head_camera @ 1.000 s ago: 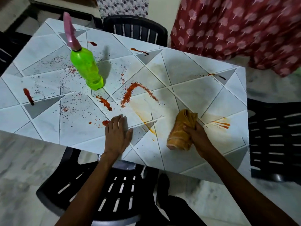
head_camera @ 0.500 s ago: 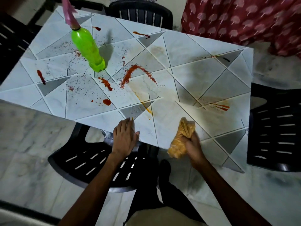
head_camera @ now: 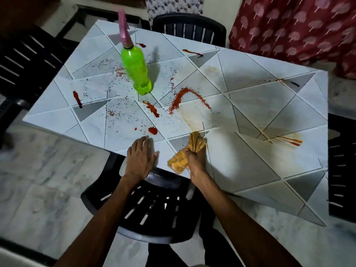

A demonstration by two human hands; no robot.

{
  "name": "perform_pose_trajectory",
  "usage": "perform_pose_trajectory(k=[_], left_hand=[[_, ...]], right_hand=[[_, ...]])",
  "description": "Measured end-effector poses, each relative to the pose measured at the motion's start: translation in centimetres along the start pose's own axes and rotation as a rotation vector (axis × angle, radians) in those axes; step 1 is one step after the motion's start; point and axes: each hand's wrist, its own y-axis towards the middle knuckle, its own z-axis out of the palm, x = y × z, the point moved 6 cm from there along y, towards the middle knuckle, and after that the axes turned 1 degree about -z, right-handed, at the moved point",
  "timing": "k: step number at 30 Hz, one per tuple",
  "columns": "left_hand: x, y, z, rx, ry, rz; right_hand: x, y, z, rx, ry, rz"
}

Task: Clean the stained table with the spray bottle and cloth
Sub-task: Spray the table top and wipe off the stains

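The white table [head_camera: 250,105] with grey triangle lines carries red sauce streaks, dark specks and an arc of red powder [head_camera: 185,98]. A green spray bottle [head_camera: 135,71] with a pink nozzle stands upright left of the middle. My right hand [head_camera: 194,158] grips a bunched yellow-orange cloth [head_camera: 189,151] on the table near its front edge, just below a yellowish smear. My left hand [head_camera: 141,156] lies flat on the table's front edge, fingers straight, next to a red blob [head_camera: 153,130]. An orange-red streak [head_camera: 289,140] sits at the right.
A black plastic chair [head_camera: 154,205] stands under the table's front edge, below my arms. More black chairs stand at the far side [head_camera: 188,26], at the left [head_camera: 25,60] and at the right [head_camera: 342,166]. A red patterned curtain [head_camera: 296,26] hangs at the back right.
My right hand has carried the cloth leftward along the front of the table, close to my left hand. The left hand stays flat on the front edge. The bottle has not moved.
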Motion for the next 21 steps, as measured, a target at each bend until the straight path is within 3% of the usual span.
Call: perform_pose_trajectory(k=[4,10,16,21], left_hand=[[4.7,2.6,-0.8,0.005,-0.014,0.055],[9.8,6.3,-0.5,0.101,0.005,0.077],[10.3,7.0,-0.1,0.099,-0.013,0.101],[9.8,7.6,-0.5,0.039,-0.074,0.112]], right_hand=[[-0.1,3.7,4.9,-0.031,0.014,-0.046],[5.4,5.0,10.8,-0.130,-0.058,-0.054],[9.1,10.8,15.4,-0.132,0.022,-0.030],[11.6,8.8,13.8,-0.119,0.146,-0.019]])
